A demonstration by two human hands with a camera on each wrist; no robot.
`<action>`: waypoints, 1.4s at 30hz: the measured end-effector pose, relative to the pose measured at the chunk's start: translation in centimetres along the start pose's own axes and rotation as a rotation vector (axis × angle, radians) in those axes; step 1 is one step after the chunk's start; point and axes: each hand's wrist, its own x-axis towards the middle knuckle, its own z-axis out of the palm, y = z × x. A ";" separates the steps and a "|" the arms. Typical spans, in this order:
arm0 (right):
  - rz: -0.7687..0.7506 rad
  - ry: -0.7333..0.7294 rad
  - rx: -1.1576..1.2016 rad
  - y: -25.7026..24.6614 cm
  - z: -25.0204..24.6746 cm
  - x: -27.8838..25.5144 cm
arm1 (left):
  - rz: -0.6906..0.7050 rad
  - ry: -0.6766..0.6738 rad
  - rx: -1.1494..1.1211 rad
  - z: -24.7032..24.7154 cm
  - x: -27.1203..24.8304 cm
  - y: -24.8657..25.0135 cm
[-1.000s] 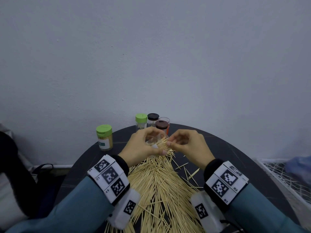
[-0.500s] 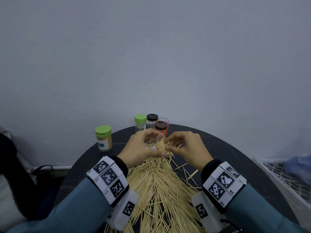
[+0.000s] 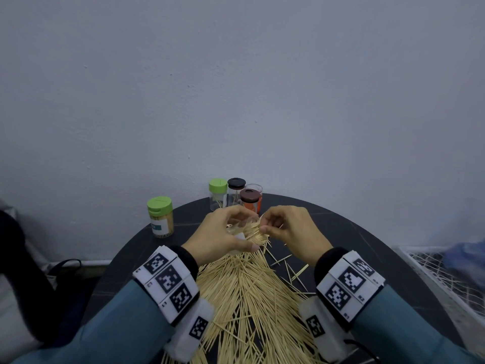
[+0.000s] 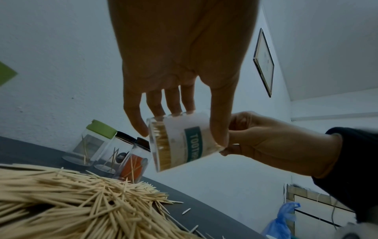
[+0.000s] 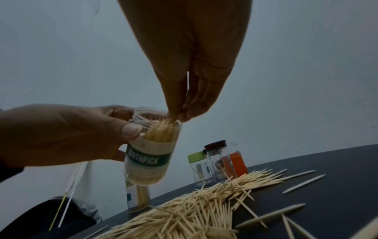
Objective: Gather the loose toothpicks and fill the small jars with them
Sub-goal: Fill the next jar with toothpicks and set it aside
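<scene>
Toothpicks (image 3: pixel 252 292) lie heaped at lower centre of the worktop (image 3: pixel 341 232), so most of the work is left. The left hand (image 5: pixel 67 134) grips a tilted, nearly full jar (image 5: pixel 150 155); the right hand (image 5: pixel 184 90) pinches picks at its mouth. At upper left stands one capped, full jar (image 3: pixel 160 217); three jars (image 3: pixel 236 197) behind look almost empty.

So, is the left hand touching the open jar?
Touching. The right wrist view shows the left hand with thumb and fingers wrapped around the jar, lifted off the table.
</scene>
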 end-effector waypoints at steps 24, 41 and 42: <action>0.292 -0.478 -0.456 3.5 -0.2 4.3 | -0.056 0.152 -0.249 -2.6 1.3 -0.3; 0.251 -0.762 -0.812 6.3 3.4 10.1 | -0.108 0.192 -0.325 -4.4 4.6 -1.8; 0.221 -0.755 -0.831 6.3 3.4 9.8 | -0.107 0.189 -0.323 -4.3 4.6 -1.8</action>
